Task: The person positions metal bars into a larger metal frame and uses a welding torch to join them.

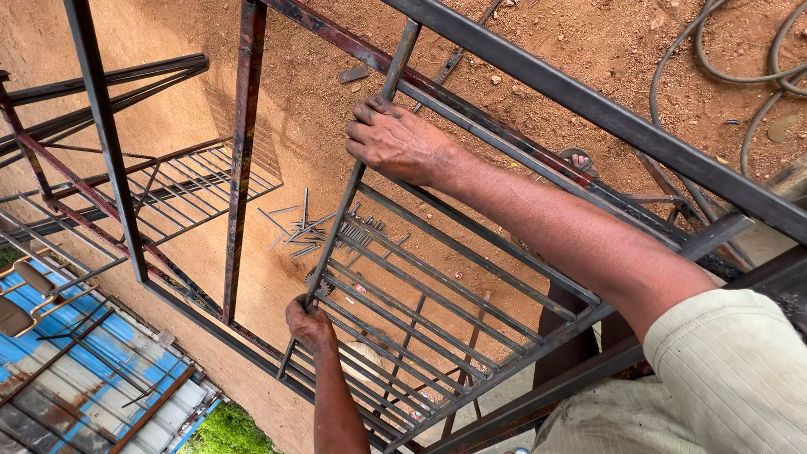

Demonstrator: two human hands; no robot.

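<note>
Steel bar (353,189), both hands' fingers (370,139) curled tight.

Left hand (309,324): fingers wrapped round the thin bar (336,227), tips hidden behind it; forearm cut off at bottom edge.
Right hand (395,139): fingertips curled over the same bar, tips out of sight.
Sleeve (714,378): cut off at right and bottom edges.
Metal grille (420,311): lower corner cut off at bottom edge; far bars hidden under the arm.
Big frame (588,109): ends cut off at top and right edges.
Hoses (740,76): only loops seen, rest past the top and right edges.
Small metal bits (298,223): too small to tell apart.
Sandal (580,160): mostly hidden behind bars.
Blue roof (84,370): cut off at left and bottom edges.
</note>
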